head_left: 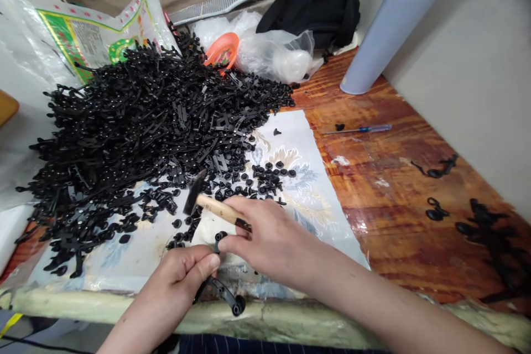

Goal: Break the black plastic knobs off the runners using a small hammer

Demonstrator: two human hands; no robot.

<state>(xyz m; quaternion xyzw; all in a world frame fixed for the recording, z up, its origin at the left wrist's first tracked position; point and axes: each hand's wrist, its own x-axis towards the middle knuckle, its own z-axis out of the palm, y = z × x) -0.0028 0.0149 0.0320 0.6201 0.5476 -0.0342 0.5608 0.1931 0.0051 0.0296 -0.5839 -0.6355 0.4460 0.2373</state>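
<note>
**Short hammer grip, small piece pinched at the fingertips**

The right hand (269,238) curls its lower fingers around the wooden handle of a small hammer (218,209), with the black head raised just above the cloth. Its forefinger and thumb reach forward, and the fingertips (226,243) seem to touch a small round black piece (218,240) at the top of the left fist. The left hand (178,282) is clenched around a black strap piece (226,296), whose round-ended tail hangs below the fist, over the padded table edge (124,307). (The fist hides most of the strap, so its exact seating can't be seen.)

This hold looks sound for fine work: gripping the handle close to the head should favour control over force, and a firm fist keeps the small piece from wandering. Keeping knuckles clear of the hammer's path matters most.

Just ahead of the hands, loose round black pieces (269,174) lie scattered on a printed cloth (307,199). Beyond them rises a large heap of black strap pieces (136,127). To the right, a blue-handled screwdriver (357,130) lies on the varnished wooden tabletop (394,199).
</note>
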